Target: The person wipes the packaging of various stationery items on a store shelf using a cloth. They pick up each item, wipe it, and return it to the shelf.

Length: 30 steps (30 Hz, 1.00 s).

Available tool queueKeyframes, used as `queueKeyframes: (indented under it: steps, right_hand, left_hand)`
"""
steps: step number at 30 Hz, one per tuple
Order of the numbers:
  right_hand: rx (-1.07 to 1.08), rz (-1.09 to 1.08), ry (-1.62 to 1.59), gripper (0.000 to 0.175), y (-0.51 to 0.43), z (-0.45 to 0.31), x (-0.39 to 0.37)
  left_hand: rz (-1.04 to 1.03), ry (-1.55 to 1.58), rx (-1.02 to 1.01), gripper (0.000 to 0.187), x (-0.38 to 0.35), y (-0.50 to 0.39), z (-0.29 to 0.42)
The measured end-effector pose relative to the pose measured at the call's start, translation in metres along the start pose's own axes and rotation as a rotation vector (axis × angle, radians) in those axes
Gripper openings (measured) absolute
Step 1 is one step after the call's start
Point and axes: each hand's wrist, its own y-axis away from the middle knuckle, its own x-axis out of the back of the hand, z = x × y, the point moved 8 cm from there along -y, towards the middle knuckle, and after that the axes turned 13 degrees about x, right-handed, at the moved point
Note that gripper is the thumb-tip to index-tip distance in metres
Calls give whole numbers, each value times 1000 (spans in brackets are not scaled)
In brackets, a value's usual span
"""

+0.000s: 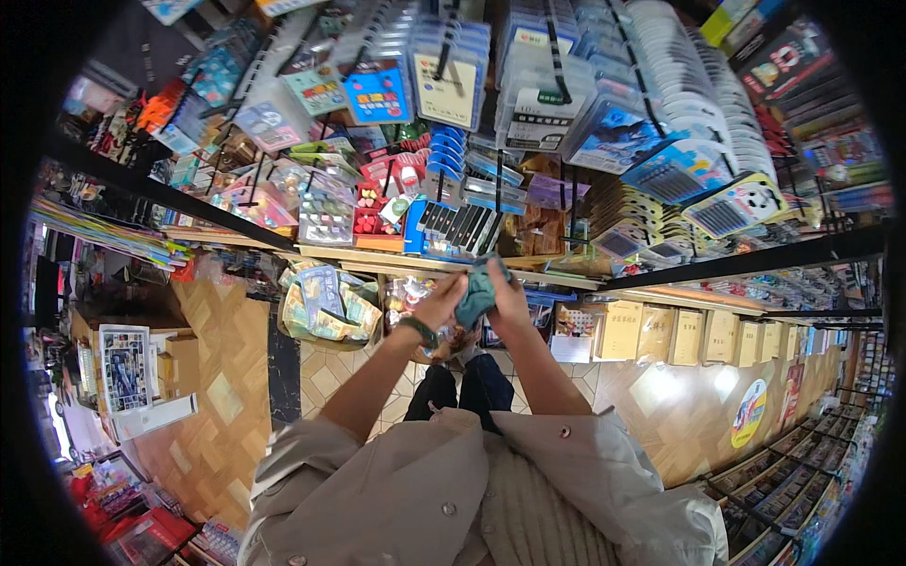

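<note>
A crumpled dark green cloth (476, 297) is held between my two hands, in front of the display shelf's wooden edge. My left hand (440, 305) grips its left side; a green bangle sits on that wrist. My right hand (507, 298) grips its right side, fingers pointing up. Just above are black-and-white narrow packages (460, 230) and a red box with small figures (379, 216). Below and behind the hands, a bin of small wrapped goods (410, 291) is partly hidden.
Hanging clear packs (449, 81) on black hooks fill the rack ahead. A bag of colourful packets (329, 304) stands left of my hands. Exercise books (618, 331) line a low shelf at the right. A cardboard box (180, 364) stands far left, and a divided low rack (771, 474) lower right.
</note>
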Motion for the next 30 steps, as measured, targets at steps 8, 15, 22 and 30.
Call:
queueKeyframes:
  steps: [8, 15, 22, 30]
  right_hand:
    - [581, -534, 349, 40, 114, -135, -86]
    - [869, -391, 427, 41, 195, -272, -101]
    - [752, -381, -265, 31, 230, -384, -119]
    - [1227, -567, -255, 48, 203, -533, -207]
  left_hand:
    - [-8, 387, -152, 32, 14, 115, 75]
    - [95, 504, -414, 28, 42, 183, 142]
    - [-29, 404, -300, 15, 31, 184, 128]
    - [171, 564, -257, 11, 91, 183, 72]
